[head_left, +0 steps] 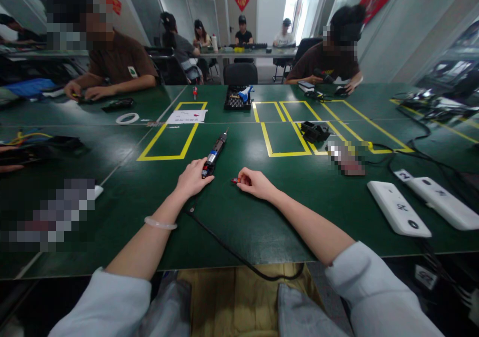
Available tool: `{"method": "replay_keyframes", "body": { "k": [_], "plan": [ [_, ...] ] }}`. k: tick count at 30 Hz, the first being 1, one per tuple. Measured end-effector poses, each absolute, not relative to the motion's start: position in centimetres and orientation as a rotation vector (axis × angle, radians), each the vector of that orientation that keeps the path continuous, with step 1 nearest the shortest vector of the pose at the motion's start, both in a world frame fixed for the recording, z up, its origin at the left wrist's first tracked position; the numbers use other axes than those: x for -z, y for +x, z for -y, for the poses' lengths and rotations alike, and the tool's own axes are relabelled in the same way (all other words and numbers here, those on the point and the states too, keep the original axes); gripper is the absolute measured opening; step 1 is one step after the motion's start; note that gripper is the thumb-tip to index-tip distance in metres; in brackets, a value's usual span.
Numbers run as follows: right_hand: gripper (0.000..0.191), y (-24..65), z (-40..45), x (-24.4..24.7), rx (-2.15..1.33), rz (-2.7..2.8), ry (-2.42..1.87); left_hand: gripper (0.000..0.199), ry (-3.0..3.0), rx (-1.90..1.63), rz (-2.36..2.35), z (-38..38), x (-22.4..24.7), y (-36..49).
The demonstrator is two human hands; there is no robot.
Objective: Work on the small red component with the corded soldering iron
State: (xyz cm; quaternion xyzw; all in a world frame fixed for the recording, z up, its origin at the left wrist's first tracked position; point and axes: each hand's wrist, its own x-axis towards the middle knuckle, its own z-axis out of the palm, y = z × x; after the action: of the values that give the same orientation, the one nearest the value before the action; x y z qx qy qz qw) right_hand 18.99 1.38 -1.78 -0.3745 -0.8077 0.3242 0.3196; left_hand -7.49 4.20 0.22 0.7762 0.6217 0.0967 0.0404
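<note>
My left hand (192, 178) is closed round the rear end of an electric screwdriver (215, 153), which lies slanted on the green table with its bit pointing away from me. A black cable (220, 239) runs from near that hand over the table's front edge. To its right, my right hand (255, 183) pinches a small red-and-dark piece (235, 180) just above or on the tabletop. The fingers partly cover the piece, so its kind cannot be made out. A gap of bare table separates the two hands.
Yellow tape outlines (168, 158) mark the green table (239, 227). Beyond stand a black tray (237, 105) of small parts, a paper sheet (187, 117) and a tape roll (127, 119). A black part (315, 131) and white power banks (398, 208) lie right. Co-workers sit opposite.
</note>
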Motion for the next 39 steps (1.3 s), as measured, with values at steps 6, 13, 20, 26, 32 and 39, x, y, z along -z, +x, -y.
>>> {"method": "replay_keyframes", "body": {
  "k": [6, 13, 20, 26, 32, 39],
  "plan": [
    [0.014, 18.8, -1.3, 1.7, -0.819, 2.138, -1.024, 0.070, 2.493, -0.360, -1.594, -2.4, -0.1, -4.0],
    [0.014, 18.7, -1.1, 1.5, -0.705, 2.205, -1.082, 0.072, 2.522, -0.400, -1.378, -1.4, 0.0, -2.8],
    [0.017, 18.6, -1.0, 1.3, -0.492, 2.297, -1.116, 0.071, 2.525, -0.378, -1.314, -1.0, -0.5, -2.5],
    [0.020, 18.5, -1.2, 1.6, -0.541, 2.286, -1.109, 0.071, 2.539, -0.385, -1.291, -0.9, -0.4, -2.4],
    [0.011, 18.4, -1.0, 1.5, -0.585, 2.292, -1.014, 0.070, 2.549, -0.377, -1.312, -0.8, -0.5, -2.3],
    [0.009, 18.3, -0.9, 1.5, -0.647, 2.227, -1.001, 0.071, 2.611, -0.388, -1.341, -0.6, -0.3, -2.0]
  ]
}}
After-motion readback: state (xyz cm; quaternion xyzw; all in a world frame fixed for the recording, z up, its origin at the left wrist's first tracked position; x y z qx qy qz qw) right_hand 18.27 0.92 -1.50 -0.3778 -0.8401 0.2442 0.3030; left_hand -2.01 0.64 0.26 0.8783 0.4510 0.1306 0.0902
